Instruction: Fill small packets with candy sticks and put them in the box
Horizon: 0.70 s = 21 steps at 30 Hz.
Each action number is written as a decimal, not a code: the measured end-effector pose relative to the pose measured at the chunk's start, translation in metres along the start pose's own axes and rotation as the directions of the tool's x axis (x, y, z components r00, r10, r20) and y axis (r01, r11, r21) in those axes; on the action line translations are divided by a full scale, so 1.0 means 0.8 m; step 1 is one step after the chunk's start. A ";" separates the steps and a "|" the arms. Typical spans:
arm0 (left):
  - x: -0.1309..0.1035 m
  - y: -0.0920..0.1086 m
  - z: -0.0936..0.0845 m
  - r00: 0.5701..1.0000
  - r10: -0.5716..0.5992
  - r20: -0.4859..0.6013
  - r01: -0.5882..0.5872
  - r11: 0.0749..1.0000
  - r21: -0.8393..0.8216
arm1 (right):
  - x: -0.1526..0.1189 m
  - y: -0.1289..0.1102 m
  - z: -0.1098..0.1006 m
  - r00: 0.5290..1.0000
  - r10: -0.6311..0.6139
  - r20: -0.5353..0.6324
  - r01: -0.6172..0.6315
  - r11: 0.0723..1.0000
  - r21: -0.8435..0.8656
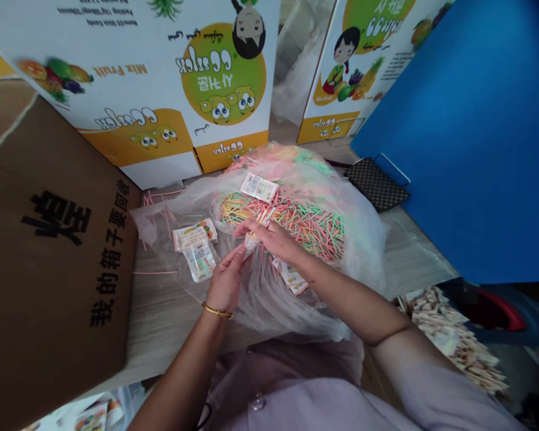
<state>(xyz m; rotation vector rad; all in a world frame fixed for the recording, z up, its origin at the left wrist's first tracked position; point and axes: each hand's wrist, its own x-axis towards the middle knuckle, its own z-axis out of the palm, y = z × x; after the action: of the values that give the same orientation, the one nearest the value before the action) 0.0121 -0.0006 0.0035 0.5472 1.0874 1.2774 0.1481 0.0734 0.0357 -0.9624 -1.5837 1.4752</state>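
Observation:
My left hand (pixel 229 276), with a gold bangle on its wrist, has its fingers closed on the lower end of a small printed packet (pixel 252 240). Over the packet's top sits my right hand (pixel 276 239), its fingers pinching a few thin candy sticks (pixel 265 215) at the packet's mouth; how far they reach inside is hidden. Just beyond lies a large heap of pink, green and yellow candy sticks (pixel 314 224) in an opened clear plastic bag (pixel 363 239). One packet (pixel 259 187) rests on the heap, and another (pixel 291 276) lies under my right forearm.
Left of my hands lie a clear-fronted packet with sticks (pixel 200 260) and more packets. A brown carton (pixel 67 251) stands at the left, printed white cartons (pixel 139 72) behind, and a blue panel (pixel 476 149) at the right. A checked pouch (pixel 377 182) lies beside the bag.

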 end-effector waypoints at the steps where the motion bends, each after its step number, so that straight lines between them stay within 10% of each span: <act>1: 0.000 0.001 -0.001 1.000 -0.012 0.008 0.012 1.000 -0.007 | 0.000 0.001 -0.002 1.000 0.016 0.017 -0.017 0.999 0.032; 15: -0.005 0.005 0.001 0.985 -0.111 0.134 0.114 0.993 -0.018 | 0.016 -0.013 -0.030 0.983 0.084 0.162 -0.064 0.990 -0.126; 21: -0.005 0.001 -0.011 0.988 -0.139 0.066 0.132 0.985 0.108 | 0.018 -0.033 -0.051 0.931 -0.199 -0.307 -0.012 0.822 -0.569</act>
<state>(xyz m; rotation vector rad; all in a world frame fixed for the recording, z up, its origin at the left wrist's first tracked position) 0.0045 -0.0058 0.0017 0.5832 1.1149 1.0792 0.1780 0.1028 0.0643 -1.3673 -1.7893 0.6945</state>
